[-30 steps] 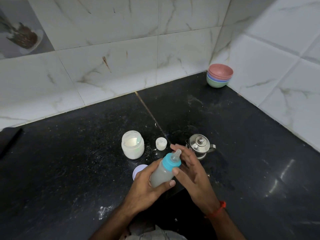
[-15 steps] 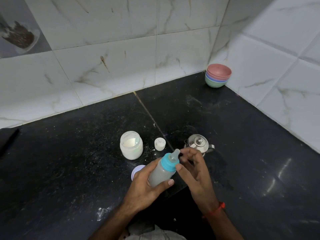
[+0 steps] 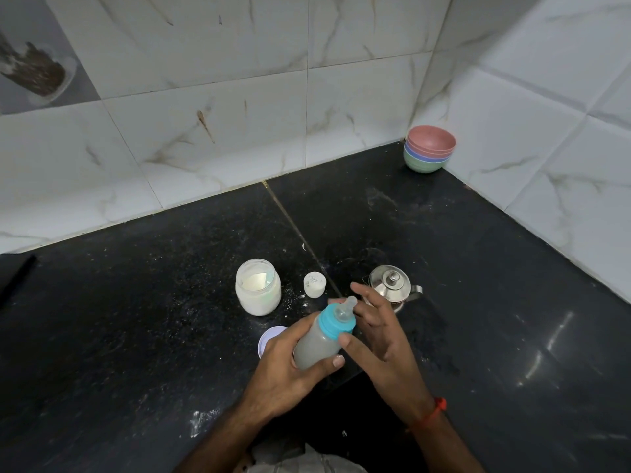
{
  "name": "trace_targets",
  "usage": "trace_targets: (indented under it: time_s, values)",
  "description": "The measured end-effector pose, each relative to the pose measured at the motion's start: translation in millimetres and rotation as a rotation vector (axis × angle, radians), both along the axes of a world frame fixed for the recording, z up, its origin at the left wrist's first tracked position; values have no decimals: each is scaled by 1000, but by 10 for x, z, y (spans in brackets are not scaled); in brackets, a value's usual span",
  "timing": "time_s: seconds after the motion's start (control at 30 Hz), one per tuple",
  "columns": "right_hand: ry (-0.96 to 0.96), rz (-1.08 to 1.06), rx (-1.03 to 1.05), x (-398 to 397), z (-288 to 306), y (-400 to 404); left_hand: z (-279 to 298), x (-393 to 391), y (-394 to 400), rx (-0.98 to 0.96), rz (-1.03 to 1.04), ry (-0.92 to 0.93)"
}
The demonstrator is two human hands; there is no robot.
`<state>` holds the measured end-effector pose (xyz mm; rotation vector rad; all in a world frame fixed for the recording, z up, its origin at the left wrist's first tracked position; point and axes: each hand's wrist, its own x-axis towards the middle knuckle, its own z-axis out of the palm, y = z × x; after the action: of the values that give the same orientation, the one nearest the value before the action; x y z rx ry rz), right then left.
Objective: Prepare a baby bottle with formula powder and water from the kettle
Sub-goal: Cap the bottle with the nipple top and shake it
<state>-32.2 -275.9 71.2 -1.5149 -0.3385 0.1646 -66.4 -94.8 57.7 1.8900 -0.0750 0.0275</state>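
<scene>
Teal-collared bottle [image 3: 322, 339] gripped by left hand [image 3: 286, 373] | right hand [image 3: 382, 336] fingers spread, half-hiding kettle [image 3: 392, 285]

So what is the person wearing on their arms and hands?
Both forearms are bare, with no sleeves, gloves or rings visible. The right hand has a thin red-orange thread band tied around its wrist. The left hand and its wrist wear nothing.

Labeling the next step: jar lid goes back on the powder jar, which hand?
Right, probably. The left hand grips the bottle; the right hand is open beside it. But the lid lies left.
</scene>
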Motion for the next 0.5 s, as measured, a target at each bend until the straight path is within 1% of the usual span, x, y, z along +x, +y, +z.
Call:
trace_targets:
  time_s: [0.1, 0.17, 0.27, 0.33, 0.37, 0.4, 0.43, 0.5]
  values:
    - [17, -67, -20, 8, -13, 27, -20, -38, -44, 12, -41, 16]
    - [22, -49, -12, 24, 22, 7, -31, -47, -50, -22, -72, 53]
    - [-28, 155, -41, 79, 113, -20, 3, -58, -56, -74, -199, 97]
    - [-16, 266, 43, 116, 208, 2, 48, -61, -100, -130, -268, 131]
    - [21, 243, 118, 116, 264, 44, 77, -52, -133, -152, -273, 134]
    - [76, 146, 194, 106, 315, 114, 113, -27, -154, -114, -253, 117]
    - [142, -5, 244, 105, 339, 207, 141, 9, -160, 4, -217, 63]
    - [248, -322, 267, 113, 334, 397, 224, 91, -138, 370, -142, -51]
